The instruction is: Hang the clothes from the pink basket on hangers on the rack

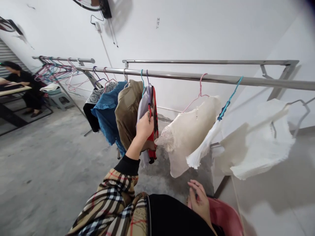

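My left hand [144,127] reaches up to the rail, its fingers closed on the upper edge of a red and black garment [154,131]. That garment hangs from a purple hanger [148,78]. Pressed against it on the left are a pale lilac garment [143,106] and a khaki shirt [130,113]. Lower down, my right hand [199,200] is held in front of my body, above a pink basin. Its fingers are loosely bent and apart, with nothing visible in them. A cream sheer top [194,131] on a pink hanger [201,87] hangs between the two hands.
A metal rail [172,75] runs across the view, also bearing a blue shirt [108,108] and white garments [265,141]. The pink basin [225,213] stands at lower right. Several bare hangers [56,72] crowd a far rail; a person [23,82] sits at a table [14,91].
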`<state>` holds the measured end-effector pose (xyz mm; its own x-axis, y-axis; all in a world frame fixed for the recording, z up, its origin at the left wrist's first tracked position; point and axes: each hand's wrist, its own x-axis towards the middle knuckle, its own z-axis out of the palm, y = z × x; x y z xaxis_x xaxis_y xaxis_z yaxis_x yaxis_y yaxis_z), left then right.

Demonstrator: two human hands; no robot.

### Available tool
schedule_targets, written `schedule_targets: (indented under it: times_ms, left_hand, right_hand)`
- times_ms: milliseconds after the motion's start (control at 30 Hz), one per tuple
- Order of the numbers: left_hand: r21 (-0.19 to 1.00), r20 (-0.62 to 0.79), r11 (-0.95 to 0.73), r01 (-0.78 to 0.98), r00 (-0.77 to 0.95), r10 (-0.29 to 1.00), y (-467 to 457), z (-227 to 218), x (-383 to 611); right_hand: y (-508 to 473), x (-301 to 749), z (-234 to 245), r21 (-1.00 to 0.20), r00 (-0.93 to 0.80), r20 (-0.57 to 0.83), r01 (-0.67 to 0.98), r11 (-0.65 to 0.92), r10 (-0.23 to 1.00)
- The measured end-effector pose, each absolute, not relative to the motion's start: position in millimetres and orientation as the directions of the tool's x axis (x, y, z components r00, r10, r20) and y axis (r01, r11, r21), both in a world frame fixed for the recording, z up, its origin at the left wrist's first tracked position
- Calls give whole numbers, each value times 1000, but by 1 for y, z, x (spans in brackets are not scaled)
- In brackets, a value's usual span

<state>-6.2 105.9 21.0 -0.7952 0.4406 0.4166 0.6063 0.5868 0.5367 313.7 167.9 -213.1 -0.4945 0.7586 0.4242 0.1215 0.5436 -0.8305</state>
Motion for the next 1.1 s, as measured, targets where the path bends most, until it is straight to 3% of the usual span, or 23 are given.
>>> schedule_targets:
  times_ms: [200, 433, 500, 567, 667, 833, 967, 1100]
  left_hand:
    - [587, 497, 325, 741, -647, 578, 133, 17, 21]
    - [569, 586, 176, 803, -546, 599, 121, 4, 30]
    - [559, 667, 170, 811, -562, 489, 113, -3, 18]
    - [591, 715, 229, 773, -634, 295, 107, -15, -1]
    - [724, 606, 310, 616, -783, 141, 103, -39, -32]
    - [842, 369, 269, 467, -864, 343, 105, -65, -52]
    - [779, 426, 244, 577, -773, 469, 101, -63, -40]
    - [712, 567, 161, 683, -695, 442, 84, -67, -33]
  right_hand:
    - [165, 316, -214, -803, -481, 452, 147, 577, 751]
    - [164, 321, -214, -765, -513, 487, 141, 629, 707]
    - [164, 321, -214, -769, -514, 483, 139, 624, 709]
    - [164, 321, -215, -773, -515, 478, 138, 620, 711]
    - [164, 320, -217, -773, -516, 476, 139, 618, 712]
    - [163, 315, -220, -788, -538, 448, 139, 600, 714]
    - [162, 311, -219, -802, -556, 426, 133, 582, 714]
    - [159, 309, -219, -815, -560, 414, 123, 566, 718]
